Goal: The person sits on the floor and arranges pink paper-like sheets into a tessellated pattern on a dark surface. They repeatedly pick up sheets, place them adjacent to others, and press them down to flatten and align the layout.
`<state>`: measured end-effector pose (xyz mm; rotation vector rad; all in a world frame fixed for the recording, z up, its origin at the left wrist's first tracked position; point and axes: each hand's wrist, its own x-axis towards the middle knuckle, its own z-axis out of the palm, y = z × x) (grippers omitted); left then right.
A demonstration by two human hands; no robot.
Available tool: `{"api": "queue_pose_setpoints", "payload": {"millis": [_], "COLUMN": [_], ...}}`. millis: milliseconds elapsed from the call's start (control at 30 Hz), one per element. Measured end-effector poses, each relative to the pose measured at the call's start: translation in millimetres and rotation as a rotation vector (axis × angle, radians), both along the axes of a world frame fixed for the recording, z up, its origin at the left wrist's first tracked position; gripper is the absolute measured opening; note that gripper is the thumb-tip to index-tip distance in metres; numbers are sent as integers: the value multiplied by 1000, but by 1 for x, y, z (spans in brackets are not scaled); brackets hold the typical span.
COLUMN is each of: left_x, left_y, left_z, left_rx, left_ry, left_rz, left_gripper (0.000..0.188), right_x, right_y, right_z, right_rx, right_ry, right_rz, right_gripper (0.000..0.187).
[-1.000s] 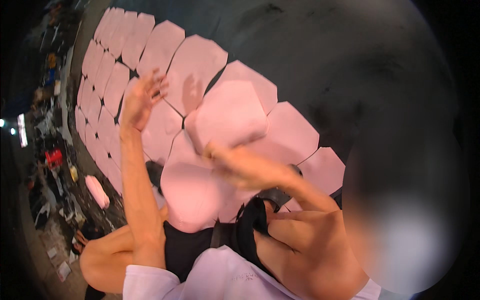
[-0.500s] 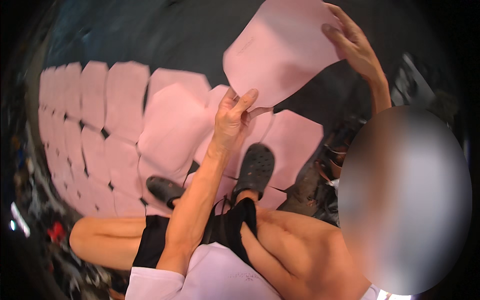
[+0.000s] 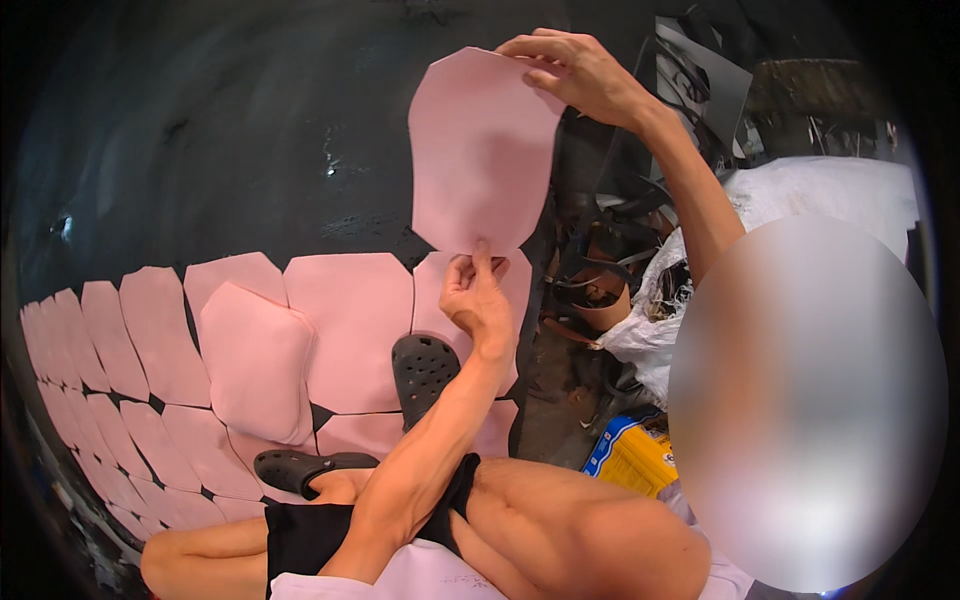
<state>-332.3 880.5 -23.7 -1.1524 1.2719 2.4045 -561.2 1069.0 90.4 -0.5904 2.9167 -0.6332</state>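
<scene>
- I hold a pink cut sheet (image 3: 485, 150) up over the dark floor (image 3: 230, 150), between both hands.
- My left hand (image 3: 478, 295) pinches the sheet's lower edge, thumb and fingertips pressed together on it.
- My right hand (image 3: 575, 70) grips the top right corner, fingers curled over the edge.
- Below, more pink sheets (image 3: 345, 320) lie edge to edge in rows on the floor; a small stack (image 3: 258, 360) rests on top of them.
- My black clogs (image 3: 422, 370) stand on those sheets.
- At right, a heap of dark straps (image 3: 600, 260) sits beside a white sack (image 3: 820, 195).
</scene>
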Motion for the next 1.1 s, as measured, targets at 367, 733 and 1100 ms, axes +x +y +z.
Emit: {"api": "queue_pose_setpoints", "payload": {"millis": [367,733,1100], "left_x": [-9,-9,-14], "left_y": [10,15,-5], "left_z": [-6,-14,-20], "left_rx": [-153,-246,-457], "left_ry": [-105,-106,-34], "left_rz": [-75,-96,-365], "left_gripper": [32,34,37], "right_x": [-17,-22,9], "right_y": [11,24,5], "right_z": [-39,-65,-52], "right_rx": [81,44,42], "right_ry": [17,-14,555], "right_rz": [50,-6,-373], "right_gripper": [41,39,65]}}
